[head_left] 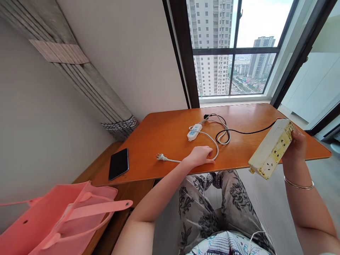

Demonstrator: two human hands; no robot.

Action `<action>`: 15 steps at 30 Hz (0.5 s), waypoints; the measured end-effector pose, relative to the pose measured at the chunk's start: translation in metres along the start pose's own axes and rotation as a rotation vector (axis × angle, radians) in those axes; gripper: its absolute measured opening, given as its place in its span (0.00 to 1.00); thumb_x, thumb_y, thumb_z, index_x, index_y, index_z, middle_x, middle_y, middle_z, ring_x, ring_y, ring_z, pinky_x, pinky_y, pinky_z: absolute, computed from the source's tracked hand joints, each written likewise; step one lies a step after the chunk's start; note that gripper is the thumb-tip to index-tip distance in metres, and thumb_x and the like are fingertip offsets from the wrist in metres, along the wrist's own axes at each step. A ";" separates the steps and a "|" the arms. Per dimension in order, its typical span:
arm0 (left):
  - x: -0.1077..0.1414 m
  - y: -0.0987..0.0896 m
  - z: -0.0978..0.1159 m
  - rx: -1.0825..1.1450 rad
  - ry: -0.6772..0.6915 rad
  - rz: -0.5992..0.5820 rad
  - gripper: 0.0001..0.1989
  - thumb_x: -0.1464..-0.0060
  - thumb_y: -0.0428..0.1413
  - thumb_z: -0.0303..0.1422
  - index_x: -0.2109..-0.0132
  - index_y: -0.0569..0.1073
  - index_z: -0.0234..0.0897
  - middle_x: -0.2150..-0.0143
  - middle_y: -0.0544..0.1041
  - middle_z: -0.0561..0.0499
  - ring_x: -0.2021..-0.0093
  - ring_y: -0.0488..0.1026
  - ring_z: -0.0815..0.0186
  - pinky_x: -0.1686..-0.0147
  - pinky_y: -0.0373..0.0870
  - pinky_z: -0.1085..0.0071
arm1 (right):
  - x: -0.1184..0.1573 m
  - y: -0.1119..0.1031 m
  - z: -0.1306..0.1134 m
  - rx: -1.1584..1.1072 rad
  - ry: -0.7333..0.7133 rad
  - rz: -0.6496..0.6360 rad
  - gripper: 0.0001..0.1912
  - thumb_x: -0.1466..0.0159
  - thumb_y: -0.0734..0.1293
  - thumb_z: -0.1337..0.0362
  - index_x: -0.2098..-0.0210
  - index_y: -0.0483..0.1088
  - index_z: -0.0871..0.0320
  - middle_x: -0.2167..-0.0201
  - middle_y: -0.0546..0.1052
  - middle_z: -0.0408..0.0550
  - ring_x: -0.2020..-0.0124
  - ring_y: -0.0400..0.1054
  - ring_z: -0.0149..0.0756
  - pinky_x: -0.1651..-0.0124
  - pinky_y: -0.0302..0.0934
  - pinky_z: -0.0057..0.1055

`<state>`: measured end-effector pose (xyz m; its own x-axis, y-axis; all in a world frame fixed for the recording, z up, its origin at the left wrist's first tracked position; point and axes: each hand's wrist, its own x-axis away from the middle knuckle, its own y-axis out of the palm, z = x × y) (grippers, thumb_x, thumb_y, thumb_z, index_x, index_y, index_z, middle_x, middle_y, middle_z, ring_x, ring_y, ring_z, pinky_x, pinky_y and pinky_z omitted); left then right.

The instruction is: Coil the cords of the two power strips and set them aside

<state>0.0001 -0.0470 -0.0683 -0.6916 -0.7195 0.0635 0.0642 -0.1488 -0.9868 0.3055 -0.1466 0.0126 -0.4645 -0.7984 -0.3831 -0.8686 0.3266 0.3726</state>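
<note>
My right hand (296, 143) grips a large, yellowed white power strip (272, 150), tilted and raised over the table's right front edge. A black cord (247, 132) runs from its top end to the middle of the table. My left hand (202, 156) rests near the front edge, its fingers curled on the white cable (217, 150); how firmly they hold it is hidden. To the left of that hand lies the cable's white plug (161, 157). A small white power strip (194, 132) with blue sockets sits behind the hand, beside coiled white and black cables (224, 136).
A black phone (118, 164) lies at the left end of the orange-brown wooden table (156, 138). At the lower left is a pink bag (63, 216) with straps. A window (233, 53) stands behind the table, a curtain (87, 85) at left.
</note>
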 end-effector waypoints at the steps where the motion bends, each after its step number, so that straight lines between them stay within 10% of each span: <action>1: -0.001 0.001 0.000 0.009 0.015 -0.006 0.18 0.51 0.64 0.49 0.64 0.73 0.39 0.61 0.79 0.48 0.60 0.76 0.58 0.67 0.64 0.68 | 0.002 0.000 -0.003 -0.007 -0.003 0.000 0.20 0.57 0.71 0.51 0.67 0.80 0.54 0.75 0.71 0.47 0.78 0.63 0.36 0.77 0.56 0.34; 9: -0.033 -0.008 0.000 0.092 -0.101 0.452 0.19 0.39 0.45 0.24 0.46 0.73 0.37 0.46 0.76 0.44 0.51 0.76 0.59 0.57 0.71 0.66 | 0.019 -0.004 -0.020 0.009 -0.014 0.038 0.23 0.56 0.71 0.46 0.64 0.81 0.51 0.80 0.68 0.46 0.80 0.61 0.36 0.83 0.50 0.34; 15: -0.074 -0.003 -0.006 -0.004 0.089 0.173 0.24 0.40 0.47 0.22 0.42 0.74 0.43 0.29 0.62 0.48 0.43 0.75 0.57 0.51 0.73 0.65 | 0.025 -0.004 -0.027 -0.035 -0.115 0.025 0.22 0.53 0.70 0.48 0.62 0.81 0.51 0.80 0.69 0.46 0.81 0.61 0.38 0.72 0.58 0.44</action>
<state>0.0472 0.0106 -0.0710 -0.7316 -0.6710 -0.1204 0.1852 -0.0256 -0.9824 0.3019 -0.1812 0.0246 -0.5041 -0.7266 -0.4668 -0.8511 0.3261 0.4115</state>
